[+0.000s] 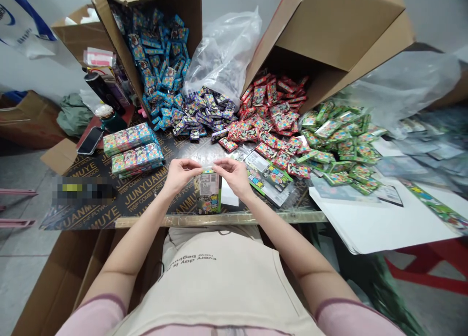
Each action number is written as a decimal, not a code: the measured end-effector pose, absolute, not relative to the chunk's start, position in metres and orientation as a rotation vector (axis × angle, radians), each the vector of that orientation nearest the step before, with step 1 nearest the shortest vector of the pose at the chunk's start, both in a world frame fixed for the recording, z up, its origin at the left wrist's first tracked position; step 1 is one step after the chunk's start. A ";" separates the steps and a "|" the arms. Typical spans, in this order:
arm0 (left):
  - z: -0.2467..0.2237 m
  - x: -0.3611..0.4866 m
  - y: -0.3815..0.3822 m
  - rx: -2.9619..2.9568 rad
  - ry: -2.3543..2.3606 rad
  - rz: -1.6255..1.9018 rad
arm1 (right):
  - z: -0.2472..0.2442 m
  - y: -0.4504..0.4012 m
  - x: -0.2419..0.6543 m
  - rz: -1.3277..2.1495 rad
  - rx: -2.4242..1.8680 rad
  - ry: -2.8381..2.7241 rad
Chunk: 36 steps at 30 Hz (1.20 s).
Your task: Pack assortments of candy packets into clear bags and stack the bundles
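Observation:
My left hand and my right hand meet over the front of the table. Each pinches the top edge of a printed plastic packet with green edges and a barcode panel. Clear film spreads out just beyond the fingertips. Close to my right hand lie flat printed packets in clear plastic. Behind my hands are heaps of small wrapped packs: purple, red and green. Further off to the left, filled multi-packs are stacked in two piles.
A tipped carton spills blue packs; another carton leans over the red ones. Between them sits a clear plastic bag. A phone and dark bottle stand left. White sheets overhang the front right.

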<state>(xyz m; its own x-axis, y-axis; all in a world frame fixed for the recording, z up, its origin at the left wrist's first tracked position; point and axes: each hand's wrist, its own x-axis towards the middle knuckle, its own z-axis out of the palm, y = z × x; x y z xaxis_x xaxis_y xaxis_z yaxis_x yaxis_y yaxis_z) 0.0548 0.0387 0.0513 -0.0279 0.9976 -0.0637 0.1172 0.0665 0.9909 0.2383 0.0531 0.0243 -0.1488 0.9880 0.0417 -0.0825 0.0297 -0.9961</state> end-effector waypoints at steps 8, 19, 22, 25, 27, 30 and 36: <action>0.055 0.058 0.024 1.996 1.318 1.171 | 0.026 0.048 0.256 1.094 -0.920 -1.664; 0.049 0.049 0.019 2.342 1.244 1.004 | -0.034 0.107 0.262 0.504 -1.710 -2.421; 0.047 0.049 0.019 2.308 1.254 1.021 | -0.048 0.108 0.255 0.487 -1.698 -2.456; 0.046 0.050 0.019 2.264 1.285 1.029 | -0.056 0.106 0.252 0.476 -1.679 -2.467; 0.045 0.052 0.020 2.234 1.301 1.034 | -0.058 0.102 0.252 0.472 -1.649 -2.469; 0.044 0.054 0.020 2.191 1.326 1.038 | -0.058 0.095 0.253 0.492 -1.573 -2.470; 0.043 0.059 0.020 2.173 1.350 1.068 | -0.049 0.098 0.258 0.701 -1.567 -2.342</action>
